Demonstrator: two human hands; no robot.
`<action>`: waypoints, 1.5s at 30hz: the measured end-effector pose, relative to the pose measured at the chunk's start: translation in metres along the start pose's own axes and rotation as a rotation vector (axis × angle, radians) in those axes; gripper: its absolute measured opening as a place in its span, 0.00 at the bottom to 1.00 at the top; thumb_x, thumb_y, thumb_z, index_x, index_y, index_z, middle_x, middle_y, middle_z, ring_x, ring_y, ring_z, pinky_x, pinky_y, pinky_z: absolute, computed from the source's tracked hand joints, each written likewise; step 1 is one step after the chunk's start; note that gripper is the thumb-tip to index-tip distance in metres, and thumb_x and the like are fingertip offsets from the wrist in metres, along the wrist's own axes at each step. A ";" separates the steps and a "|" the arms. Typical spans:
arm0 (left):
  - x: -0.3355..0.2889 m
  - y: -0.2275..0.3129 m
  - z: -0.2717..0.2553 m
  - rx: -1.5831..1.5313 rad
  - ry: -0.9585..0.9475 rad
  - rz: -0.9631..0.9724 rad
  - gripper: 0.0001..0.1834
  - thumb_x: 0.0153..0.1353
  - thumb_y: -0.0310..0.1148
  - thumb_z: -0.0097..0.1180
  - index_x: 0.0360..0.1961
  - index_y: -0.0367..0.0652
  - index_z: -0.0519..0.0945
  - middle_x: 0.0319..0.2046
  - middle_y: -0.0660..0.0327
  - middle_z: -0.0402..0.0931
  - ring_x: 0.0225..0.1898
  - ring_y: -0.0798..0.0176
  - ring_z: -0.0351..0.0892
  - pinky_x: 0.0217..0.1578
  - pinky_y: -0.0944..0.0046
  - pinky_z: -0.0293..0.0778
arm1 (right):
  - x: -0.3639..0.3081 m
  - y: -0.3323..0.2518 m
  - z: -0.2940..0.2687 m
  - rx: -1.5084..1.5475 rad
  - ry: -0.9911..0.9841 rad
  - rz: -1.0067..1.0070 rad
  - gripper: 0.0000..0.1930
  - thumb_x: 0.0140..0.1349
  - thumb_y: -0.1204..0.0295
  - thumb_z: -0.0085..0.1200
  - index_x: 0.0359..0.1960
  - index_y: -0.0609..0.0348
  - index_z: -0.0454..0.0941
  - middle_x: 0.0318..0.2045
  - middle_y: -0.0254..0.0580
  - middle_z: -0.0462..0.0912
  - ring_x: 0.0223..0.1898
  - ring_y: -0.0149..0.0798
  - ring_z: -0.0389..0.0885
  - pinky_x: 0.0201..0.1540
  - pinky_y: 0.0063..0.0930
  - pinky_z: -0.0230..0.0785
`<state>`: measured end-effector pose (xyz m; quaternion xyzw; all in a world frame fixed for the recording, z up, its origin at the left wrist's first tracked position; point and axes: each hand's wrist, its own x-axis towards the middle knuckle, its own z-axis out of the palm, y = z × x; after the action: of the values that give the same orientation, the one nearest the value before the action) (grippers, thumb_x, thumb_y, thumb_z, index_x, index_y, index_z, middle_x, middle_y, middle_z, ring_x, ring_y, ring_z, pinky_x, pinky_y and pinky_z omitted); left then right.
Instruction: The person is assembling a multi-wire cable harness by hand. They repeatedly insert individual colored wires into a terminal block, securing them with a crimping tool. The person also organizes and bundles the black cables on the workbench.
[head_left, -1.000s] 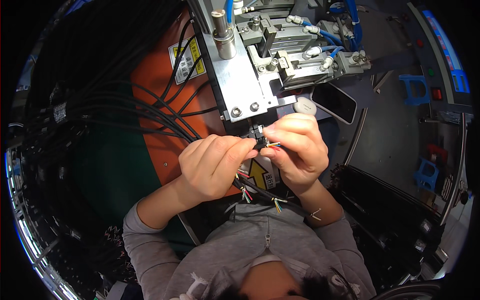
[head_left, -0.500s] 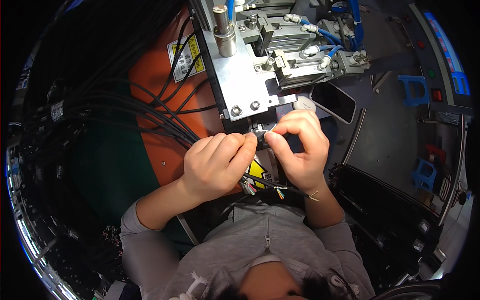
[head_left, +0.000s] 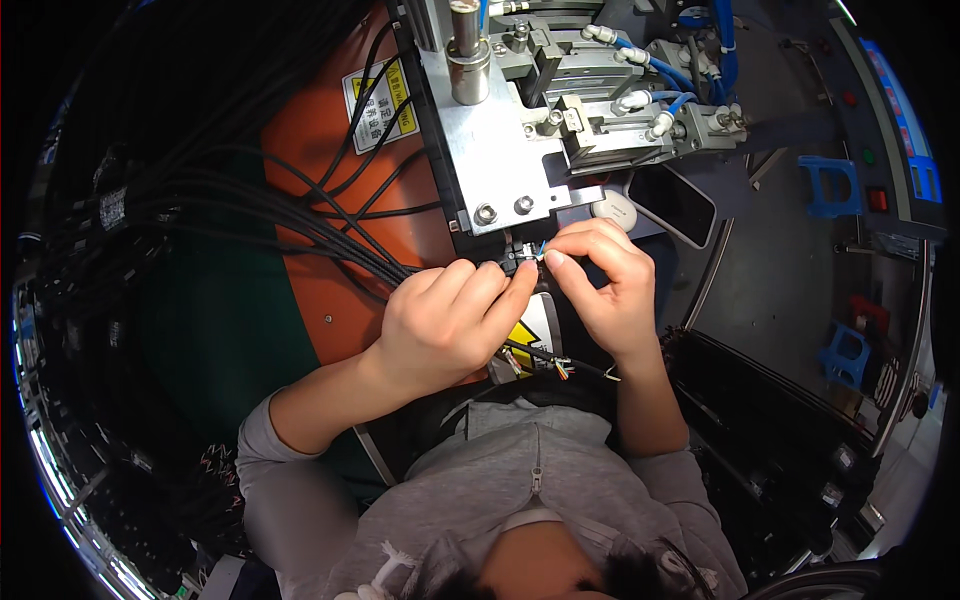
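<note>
Both of my hands meet under the front edge of a metal press fixture (head_left: 490,150). My right hand (head_left: 612,285) pinches thin coloured wires (head_left: 541,253) between thumb and forefinger. Close by, my left hand (head_left: 445,312) is closed, its forefinger against the wires beside a small dark connector seat (head_left: 515,258). What its other fingers hold is hidden. Below the hands hang black cables with stripped ends (head_left: 562,368), their coloured cores fanned out.
A bundle of black cables (head_left: 340,225) crosses the orange plate (head_left: 300,290) at the left. Pneumatic cylinders (head_left: 640,140) with blue hoses stand at the upper right. Near the fixture lie a phone-like dark slab (head_left: 675,205) and a round white case (head_left: 613,210). Blue stools (head_left: 832,188) stand farther right.
The wires at my fingertips now show apart, with blue and white cores visible by the connector seat. My left hand has shifted slightly right. The view has moved a little.
</note>
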<state>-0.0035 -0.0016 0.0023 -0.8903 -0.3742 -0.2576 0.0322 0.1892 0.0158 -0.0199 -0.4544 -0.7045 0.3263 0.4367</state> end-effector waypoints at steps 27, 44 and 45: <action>0.005 -0.003 -0.003 -0.061 -0.034 -0.161 0.13 0.44 0.27 0.58 0.35 0.42 0.81 0.24 0.66 0.72 0.24 0.67 0.75 0.22 0.69 0.67 | -0.003 0.009 0.027 0.066 0.109 0.201 0.05 0.56 0.76 0.55 0.27 0.64 0.72 0.23 0.44 0.75 0.27 0.41 0.73 0.32 0.30 0.66; 0.004 -0.008 -0.016 -0.136 0.175 0.019 0.15 0.56 0.33 0.59 0.44 0.39 0.81 0.36 0.61 0.76 0.30 0.66 0.76 0.28 0.69 0.71 | 0.001 0.002 -0.002 0.301 -0.046 -0.322 0.11 0.44 0.79 0.67 0.32 0.61 0.82 0.30 0.40 0.82 0.34 0.40 0.80 0.38 0.30 0.71; 0.008 -0.008 -0.016 -0.153 0.286 0.098 0.15 0.56 0.33 0.59 0.45 0.40 0.81 0.39 0.59 0.77 0.32 0.66 0.76 0.29 0.70 0.71 | -0.004 0.004 -0.009 0.315 0.032 -0.281 0.11 0.44 0.80 0.67 0.32 0.61 0.82 0.30 0.40 0.82 0.34 0.39 0.80 0.38 0.30 0.70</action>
<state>-0.0115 0.0055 0.0189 -0.8617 -0.3011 -0.4073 0.0297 0.1998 0.0144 -0.0203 -0.2829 -0.6941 0.3611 0.5548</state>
